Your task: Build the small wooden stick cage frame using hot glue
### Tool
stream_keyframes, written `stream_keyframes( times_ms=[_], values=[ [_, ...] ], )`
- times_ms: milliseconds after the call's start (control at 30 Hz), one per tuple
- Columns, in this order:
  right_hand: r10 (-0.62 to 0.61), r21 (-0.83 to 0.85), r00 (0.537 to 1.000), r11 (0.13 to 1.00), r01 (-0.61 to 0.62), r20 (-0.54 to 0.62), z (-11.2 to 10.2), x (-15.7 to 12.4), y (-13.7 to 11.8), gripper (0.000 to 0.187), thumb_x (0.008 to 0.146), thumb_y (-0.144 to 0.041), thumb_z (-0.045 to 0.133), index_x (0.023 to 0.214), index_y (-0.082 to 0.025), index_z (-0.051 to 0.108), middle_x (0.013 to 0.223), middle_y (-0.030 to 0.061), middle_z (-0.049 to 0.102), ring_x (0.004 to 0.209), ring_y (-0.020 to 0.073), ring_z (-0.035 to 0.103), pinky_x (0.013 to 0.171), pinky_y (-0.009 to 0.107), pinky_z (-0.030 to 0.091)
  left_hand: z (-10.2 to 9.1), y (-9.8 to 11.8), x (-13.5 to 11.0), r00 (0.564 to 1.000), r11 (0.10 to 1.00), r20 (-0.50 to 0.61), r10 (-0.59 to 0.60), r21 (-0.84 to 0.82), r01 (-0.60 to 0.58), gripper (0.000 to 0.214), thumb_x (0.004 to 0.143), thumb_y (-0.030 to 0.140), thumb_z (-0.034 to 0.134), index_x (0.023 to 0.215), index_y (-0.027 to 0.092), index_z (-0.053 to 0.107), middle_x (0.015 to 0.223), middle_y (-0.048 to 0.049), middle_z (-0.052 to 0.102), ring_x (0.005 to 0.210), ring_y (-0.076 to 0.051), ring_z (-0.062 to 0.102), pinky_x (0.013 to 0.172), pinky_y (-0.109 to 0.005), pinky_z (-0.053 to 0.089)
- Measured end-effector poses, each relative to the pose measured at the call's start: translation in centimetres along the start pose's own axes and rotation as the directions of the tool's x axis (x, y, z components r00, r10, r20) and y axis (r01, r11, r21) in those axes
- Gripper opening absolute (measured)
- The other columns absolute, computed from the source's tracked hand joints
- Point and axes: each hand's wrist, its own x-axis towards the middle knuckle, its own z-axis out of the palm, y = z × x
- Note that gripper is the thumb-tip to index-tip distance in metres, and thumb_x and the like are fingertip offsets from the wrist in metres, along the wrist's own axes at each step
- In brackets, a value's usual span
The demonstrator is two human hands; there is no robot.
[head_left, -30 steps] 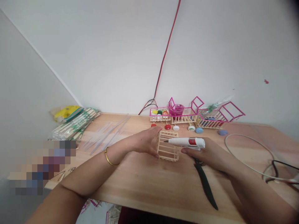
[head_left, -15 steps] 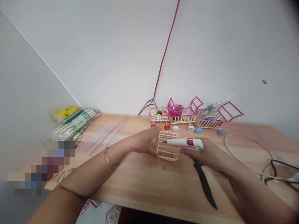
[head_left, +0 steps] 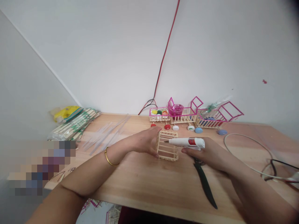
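Observation:
My left hand (head_left: pixel 147 140) grips the left side of a small basket frame (head_left: pixel 168 146) built from thin wooden sticks, thumb below and fingers at the top. In my right hand (head_left: pixel 205 152) is a white hot glue gun (head_left: pixel 187 142) with a red label. Its dark nozzle points left, over the upper part of the frame; whether it touches a stick I cannot tell. Beneath my right hand lies a dark, knife-like blade (head_left: pixel 206 186) on the table, its handle end partly hidden.
Little stick carts (head_left: pixel 184 119) with pink trim and round wheels line the wall; one bears a pink cup (head_left: pixel 176 109). Clear strips (head_left: pixel 106 137) and bundled sticks (head_left: pixel 77 124) lie left. A pale cable (head_left: pixel 247 135) loops at right. The table's front edge (head_left: pixel 140 206) is near me.
The glue gun and my right hand have shifted slightly to the right. My left hand and the stick frame stay where they were.

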Motion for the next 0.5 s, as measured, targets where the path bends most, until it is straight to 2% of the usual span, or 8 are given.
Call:
stream_keyframes(
  times_ms=[133, 233, 400, 500],
  values=[
    [0.026, -0.021, 1.0, 0.999, -0.027, -0.016, -0.23, -0.17, -0.22, 0.032, 0.075, -0.048, 0.058, 0.079, -0.019, 0.069, 0.062, 0.0006, 0.063, 0.054, 0.0149, 0.053, 0.048, 0.025, 0.04, -0.05, 0.02, -0.08, 0.999, 0.999, 0.007, -0.046, 0.018, 0.046, 0.076, 0.055, 0.029, 0.079, 0.123, 0.017, 0.047, 0.119, -0.0135, 0.058, 0.109, -0.03, 0.056, 0.091, -0.044, 0.046],
    [0.021, -0.005, 1.0, 1.0, -0.021, -0.01, -0.32, -0.25, -0.06, 0.033, 0.074, -0.05, 0.059, 0.077, -0.019, 0.068, 0.065, 0.0017, 0.065, 0.057, 0.0167, 0.056, 0.05, 0.026, 0.042, -0.15, 0.31, 0.03, 0.999, 1.0, 0.026, -0.028, 0.005, 0.028, 0.078, 0.056, 0.027, 0.078, 0.126, 0.018, 0.045, 0.122, -0.0132, 0.057, 0.109, -0.029, 0.056, 0.091, -0.043, 0.046],
    [-0.051, 0.024, 0.997, 0.999, 0.049, 0.064, -0.43, -0.36, 0.13, 0.032, 0.075, -0.05, 0.061, 0.084, -0.021, 0.069, 0.077, 0.0016, 0.07, 0.068, 0.0192, 0.061, 0.059, 0.028, 0.047, -0.19, 0.2, 0.16, 0.999, 1.0, 0.029, -0.027, 0.016, 0.027, 0.078, 0.056, 0.027, 0.078, 0.126, 0.018, 0.045, 0.12, -0.0126, 0.058, 0.108, -0.029, 0.056, 0.09, -0.042, 0.047],
    [-0.073, 0.05, 0.994, 0.996, 0.069, 0.084, -0.4, -0.5, -0.09, 0.029, 0.075, -0.048, 0.061, 0.084, -0.022, 0.069, 0.074, 0.0003, 0.069, 0.066, 0.0179, 0.061, 0.057, 0.027, 0.047, -0.14, 0.01, 0.17, 1.0, 1.0, 0.026, 0.006, 0.012, -0.006, 0.076, 0.056, 0.025, 0.077, 0.125, 0.018, 0.046, 0.119, -0.0122, 0.059, 0.108, -0.029, 0.057, 0.09, -0.042, 0.046]
  ],
)
